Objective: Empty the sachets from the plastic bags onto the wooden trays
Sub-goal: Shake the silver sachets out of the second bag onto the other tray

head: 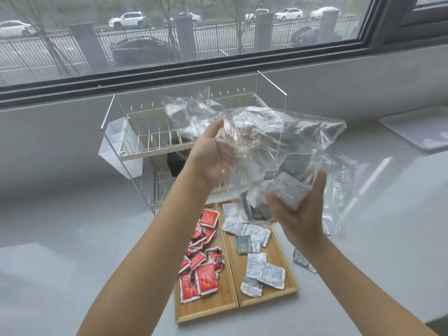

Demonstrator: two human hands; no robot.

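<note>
Above the right wooden tray (278,253), held a crinkled clear plastic bag (278,141), left hand (213,161) pinching its top, right hand (298,207) clutching remaining grey-white sachets (289,190) through it; left wooden tray (208,306) already filled with red sachets (201,270).

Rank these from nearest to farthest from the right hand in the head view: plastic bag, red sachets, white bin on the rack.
1. Plastic bag: held in the right hand.
2. Red sachets: left tray, below-left.
3. White bin: rack's far left.

Your left hand (213,156) and right hand (299,209) are bare. No sleeves show: both forearms behind your hands are uncovered.
</note>
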